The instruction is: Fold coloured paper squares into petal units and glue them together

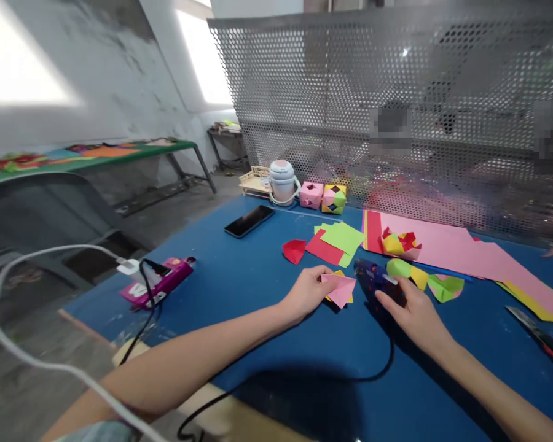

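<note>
My left hand (309,290) pinches a folded pink and yellow paper piece (340,288) that rests on the blue table (258,276). Just to its right, my right hand (408,305) wraps over a dark blue glue gun (372,277) lying on the table, its black cord (373,368) trailing toward me. Green and yellow folded paper pieces (424,279) lie just beyond my right hand.
Pink paper sheets (447,245), red and green squares (336,242), a red folded piece (294,250) and a multicoloured paper flower (400,243) lie behind. A black phone (249,221), a pink power strip (159,282), a white jar (282,182), paper cubes (322,196) and a perforated metal screen (396,110) are nearby.
</note>
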